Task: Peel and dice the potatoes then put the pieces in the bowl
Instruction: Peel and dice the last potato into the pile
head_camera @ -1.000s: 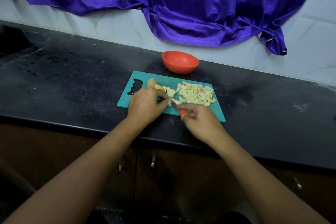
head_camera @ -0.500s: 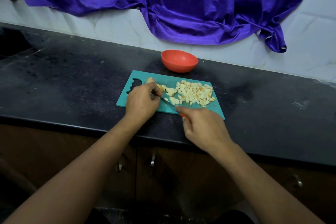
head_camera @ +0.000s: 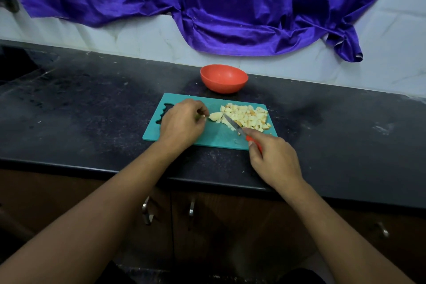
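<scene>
This is a home kitchen: a dark stone worktop (head_camera: 92, 104) runs along a white tiled wall (head_camera: 138, 39), with brown cupboard doors (head_camera: 207, 226) and metal handles (head_camera: 146, 210) underneath. A teal chopping board (head_camera: 214, 138) carries diced potato (head_camera: 249, 116), and a red bowl (head_camera: 223, 78) stands behind it.
</scene>
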A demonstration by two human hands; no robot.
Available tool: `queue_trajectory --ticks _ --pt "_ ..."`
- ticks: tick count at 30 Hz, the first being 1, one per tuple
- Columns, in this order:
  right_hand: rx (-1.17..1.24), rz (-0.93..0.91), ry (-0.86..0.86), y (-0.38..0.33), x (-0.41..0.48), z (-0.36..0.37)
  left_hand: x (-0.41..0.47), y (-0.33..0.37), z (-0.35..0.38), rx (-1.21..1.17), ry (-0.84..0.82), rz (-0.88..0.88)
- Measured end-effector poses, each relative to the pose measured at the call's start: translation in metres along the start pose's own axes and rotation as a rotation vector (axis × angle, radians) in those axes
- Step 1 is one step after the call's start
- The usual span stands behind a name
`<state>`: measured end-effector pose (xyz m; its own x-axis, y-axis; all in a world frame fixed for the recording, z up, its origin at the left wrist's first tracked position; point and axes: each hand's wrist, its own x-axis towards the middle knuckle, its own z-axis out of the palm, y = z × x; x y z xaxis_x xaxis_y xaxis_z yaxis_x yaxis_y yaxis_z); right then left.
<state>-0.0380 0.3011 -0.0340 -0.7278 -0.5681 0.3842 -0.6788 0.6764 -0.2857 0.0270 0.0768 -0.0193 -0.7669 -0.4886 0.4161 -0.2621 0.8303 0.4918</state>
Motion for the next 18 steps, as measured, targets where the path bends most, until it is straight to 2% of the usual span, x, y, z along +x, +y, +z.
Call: queue_trajectory --ticks 6,10,14,18 --pt "0.018 0.011 0.0 -0.001 0.0 -0.003 0.031 0.016 0.01 0.283 -0.257 0.162" --pt "0.025 0.024 -0.002 0.001 0.0 -0.002 0.032 0.017 0.013 0.34 -0.226 0.194" --pt "0.033 0.034 -0.012 0.001 0.001 -0.001 0.021 0.009 0.008 0.18 -0.13 0.136" --pt "0.009 0.038 -0.015 0.001 0.001 0.0 0.003 -0.006 0.004 -0.062 -0.148 0.048"
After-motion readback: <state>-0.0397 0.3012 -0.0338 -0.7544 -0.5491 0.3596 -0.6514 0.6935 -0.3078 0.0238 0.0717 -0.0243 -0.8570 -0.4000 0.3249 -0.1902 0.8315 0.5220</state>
